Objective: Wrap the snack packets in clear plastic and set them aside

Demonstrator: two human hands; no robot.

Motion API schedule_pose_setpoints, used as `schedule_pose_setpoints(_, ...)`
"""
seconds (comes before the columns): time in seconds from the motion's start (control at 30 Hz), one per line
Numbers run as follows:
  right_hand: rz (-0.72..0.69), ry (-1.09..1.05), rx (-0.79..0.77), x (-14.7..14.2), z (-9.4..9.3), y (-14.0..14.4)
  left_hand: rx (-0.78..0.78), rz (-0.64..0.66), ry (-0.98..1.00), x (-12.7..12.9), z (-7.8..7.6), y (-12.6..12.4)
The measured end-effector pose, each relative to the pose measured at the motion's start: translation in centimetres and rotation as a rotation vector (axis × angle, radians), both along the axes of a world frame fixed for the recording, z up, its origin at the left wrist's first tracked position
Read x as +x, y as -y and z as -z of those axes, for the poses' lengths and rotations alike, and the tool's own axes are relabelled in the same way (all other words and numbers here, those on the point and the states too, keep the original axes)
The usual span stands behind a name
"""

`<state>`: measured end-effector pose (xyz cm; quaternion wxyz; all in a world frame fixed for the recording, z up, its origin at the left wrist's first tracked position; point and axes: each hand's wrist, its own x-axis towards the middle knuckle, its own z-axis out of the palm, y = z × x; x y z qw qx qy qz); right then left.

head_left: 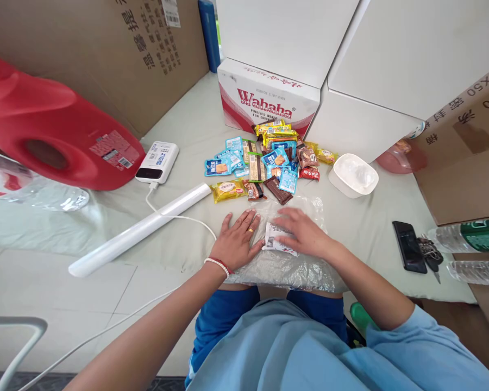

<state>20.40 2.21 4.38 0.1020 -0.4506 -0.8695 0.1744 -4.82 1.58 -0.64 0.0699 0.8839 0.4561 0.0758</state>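
Clear plastic bag (293, 266) pressed flat at the table (187, 125) edge.
Both hands are laid open on it: left hand (237, 239) beside the label (277, 239), right hand (303, 232) over it; snacks (264, 163) lie just beyond.

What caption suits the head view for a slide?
Both hands, left and right, press a clear plastic bag flat near snack packets.

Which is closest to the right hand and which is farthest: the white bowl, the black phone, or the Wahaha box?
From the right hand:
1. White bowl, just beyond it to the right.
2. Black phone, further out on the right.
3. Wahaha box, far back by the wall.
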Motion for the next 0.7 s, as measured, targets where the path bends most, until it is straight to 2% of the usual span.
schedule_pose_setpoints(0.13, 0.159, 0.017, 0.114, -1.0, -0.1, -6.4, -0.001, -0.004, -0.004, 0.0, 0.0, 0.0)
schedule_pose_setpoints(0.23, 0.146, 0.147, 0.09, -1.4, 0.2, -10.1, -0.001, -0.008, 0.0, 0.0, 0.0, 0.0)
schedule_pose_setpoints(0.33, 0.166, 0.286, 0.042, -1.1, 0.2, -11.8, -0.003, -0.013, 0.012, 0.0, 0.1, 0.0)
schedule_pose_setpoints(0.43, 0.311, 0.378, 0.056, -0.6, -0.9, -13.1, -0.01, -0.012, 0.023, -0.1, 0.1, -0.1)
schedule_pose_setpoints(0.5, 0.385, 0.363, 0.135, -0.5, -1.8, -14.6, -0.014, -0.011, 0.022, -0.1, 0.1, -0.1)
schedule_pose_setpoints(0.57, 0.39, 0.291, 0.235, -0.5, -2.4, -16.8, -0.018, -0.013, 0.017, -0.1, 0.1, -0.1)
schedule_pose_setpoints(0.7, 0.403, 0.255, 0.276, -0.5, -1.9, -21.1, -0.026, -0.014, 0.016, 0.0, 0.0, -0.2)
